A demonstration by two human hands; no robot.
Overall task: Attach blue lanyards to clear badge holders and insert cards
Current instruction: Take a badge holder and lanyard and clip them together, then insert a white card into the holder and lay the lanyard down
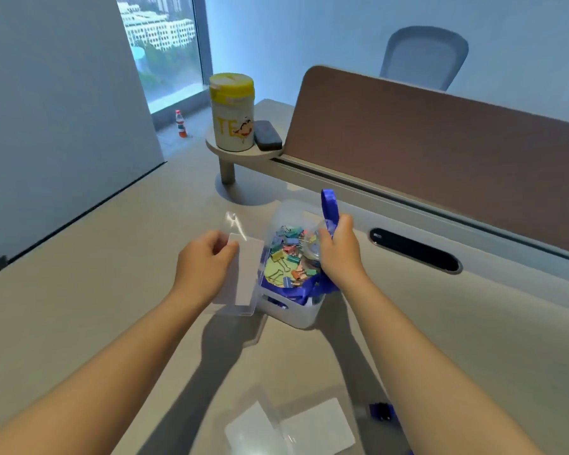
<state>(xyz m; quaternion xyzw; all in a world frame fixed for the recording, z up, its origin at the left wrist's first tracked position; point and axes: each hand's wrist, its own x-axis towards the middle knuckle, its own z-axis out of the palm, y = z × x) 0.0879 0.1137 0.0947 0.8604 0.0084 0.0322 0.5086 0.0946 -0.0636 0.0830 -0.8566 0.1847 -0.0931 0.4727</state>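
Observation:
My left hand (207, 261) pinches a clear badge holder (240, 280) with a white card inside, held above the desk just left of the white storage box (293, 310). My right hand (337, 247) grips a blue lanyard (329, 205) over the box; one loop sticks up past my fingers and the rest trails down into the box (312, 290). Near the front edge lie two white cards in clear holders (253, 428) (319, 421), and a blue lanyard clip end (380, 412) beside my right forearm.
The box holds a clear tub of several coloured binder clips (286, 254). At the back, a yellow-lidded canister (232, 111) and a dark eraser (267, 135) stand on a small raised shelf. A brown divider panel (440, 142) and a cable slot (414, 249) lie to the right.

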